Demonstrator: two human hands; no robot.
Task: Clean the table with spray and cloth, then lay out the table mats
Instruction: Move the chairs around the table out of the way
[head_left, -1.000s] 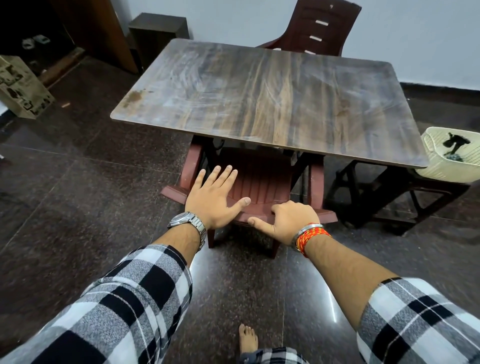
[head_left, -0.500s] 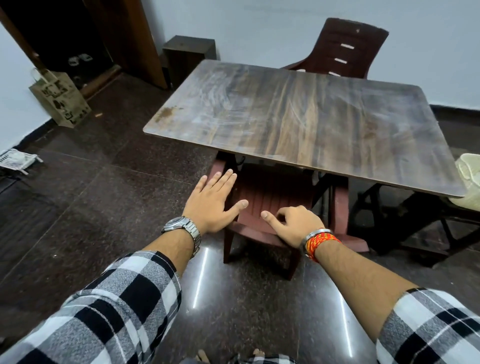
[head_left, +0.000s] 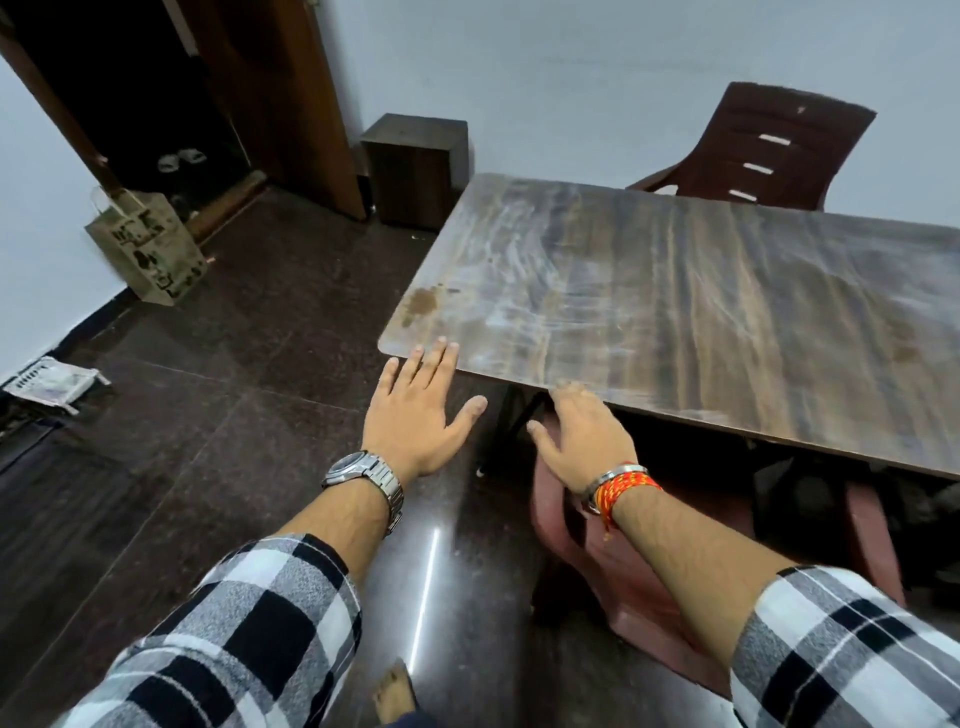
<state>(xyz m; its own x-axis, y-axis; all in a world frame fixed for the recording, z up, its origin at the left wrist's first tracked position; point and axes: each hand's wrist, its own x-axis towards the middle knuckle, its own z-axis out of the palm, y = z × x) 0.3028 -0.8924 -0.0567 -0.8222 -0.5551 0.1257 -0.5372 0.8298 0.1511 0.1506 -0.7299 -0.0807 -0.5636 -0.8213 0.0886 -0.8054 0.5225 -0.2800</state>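
**Though right at the table corner, holding no spray and no cloth**

Starts with the left hand (head_left: 421, 415): fingers (head_left: 441, 358) straight and spread wide, thumb out to the side, pinching nothing. Puts those fingertips right at the near left corner of the table (head_left: 675, 312). Cannot tell if touching the top or just above it.

Shows the right hand (head_left: 584, 441) just beside, at the long near edge, thumb sticking out. Looks blurry at those fingers, so cannot tell if bent under the edge or flat.

From both hands, table ahead and to the right, long way running off to the right. Left hand nearer the corner, right hand nearer the long edge. Looks smeared on top, with a brown stain (head_left: 423, 301) near the corner.

Tucked under the near edge, a reddish chair (head_left: 597, 571), partly hidden by the right arm.

Shows no spray, cloth or mats anywhere, so probably means finding those first. Cuts off the table's right end, so cannot tell what sits there.
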